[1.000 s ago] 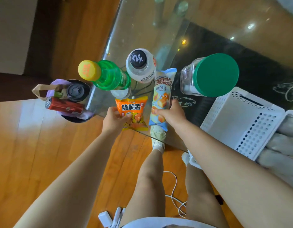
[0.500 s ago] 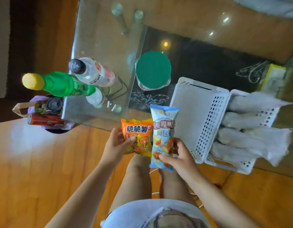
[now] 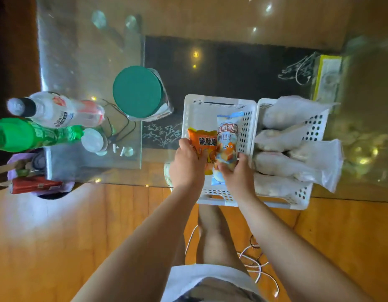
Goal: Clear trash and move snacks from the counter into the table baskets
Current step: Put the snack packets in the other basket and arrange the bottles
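Note:
My left hand point(image 3: 186, 166) grips an orange snack packet point(image 3: 203, 141) by its lower part. My right hand point(image 3: 236, 175) grips a tall blue and white snack packet point(image 3: 227, 138) from below. Both packets are held side by side over the left white perforated basket point(image 3: 201, 107), which stands on the glass table. Whether the packets touch the basket floor I cannot tell. A second white basket point(image 3: 315, 125) adjoins it on the right and holds several clear bags of pale snacks point(image 3: 295, 158).
A clear jar with a green lid point(image 3: 137, 91), a green bottle point(image 3: 36, 135) and a white bottle point(image 3: 58, 112) stand on the glass table point(image 3: 80, 62) at left. A bin with trash point(image 3: 34, 182) sits on the floor by the table's corner. White cables point(image 3: 254, 260) lie near my feet.
Both hands lifted the two packets from the table edge and carried them right, over the left basket. The view swung right with them.

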A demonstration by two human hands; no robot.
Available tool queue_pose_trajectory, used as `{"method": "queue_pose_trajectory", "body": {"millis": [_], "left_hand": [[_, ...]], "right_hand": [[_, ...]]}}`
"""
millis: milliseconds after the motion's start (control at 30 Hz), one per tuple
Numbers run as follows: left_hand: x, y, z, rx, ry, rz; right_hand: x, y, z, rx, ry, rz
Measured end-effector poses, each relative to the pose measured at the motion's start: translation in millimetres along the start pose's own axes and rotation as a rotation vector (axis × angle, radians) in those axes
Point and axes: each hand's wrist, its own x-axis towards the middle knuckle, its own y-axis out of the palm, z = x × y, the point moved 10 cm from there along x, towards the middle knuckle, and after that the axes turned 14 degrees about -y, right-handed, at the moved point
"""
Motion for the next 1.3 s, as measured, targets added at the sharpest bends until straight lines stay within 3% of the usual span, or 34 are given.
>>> {"method": "queue_pose_trajectory", "body": {"millis": [267, 400, 567, 667, 833, 1133, 1300], "left_hand": [[2.0, 23.4, -2.6, 0.035, 0.000, 0.156], [-14.9, 13.4, -6.7, -0.005, 0.067, 0.137], [-31.8, 14.6, -7.4, 0.066, 0.203, 0.150], [-24.7, 31.3, -3.5, 0.151, 0.180, 0.245], [-5.1, 51.2, 1.5, 0.177, 0.097, 0.385], [5.8, 39.7, 1.8, 0.061, 0.039, 0.500], [7.1, -7.0, 15.9, -0.255, -0.001, 0.513]], "right_hand": [[5.4, 6.0, -1.0, -0.056, -0.009, -0.025], [-7.8, 3.3, 11.8, -0.031, -0.091, 0.021], [-16.1, 12.8, 23.2, -0.344, -0.249, 0.206], [-10.9, 24.5, 9.5, -0.385, -0.175, 0.323], [-7.0, 33.2, 1.5, -0.410, -0.146, 0.374], [-0.2, 32.0, 12.4, -0.285, -0.114, 0.429], [9.0, 21.8, 49.7, -0.258, -0.120, 0.391]]}}
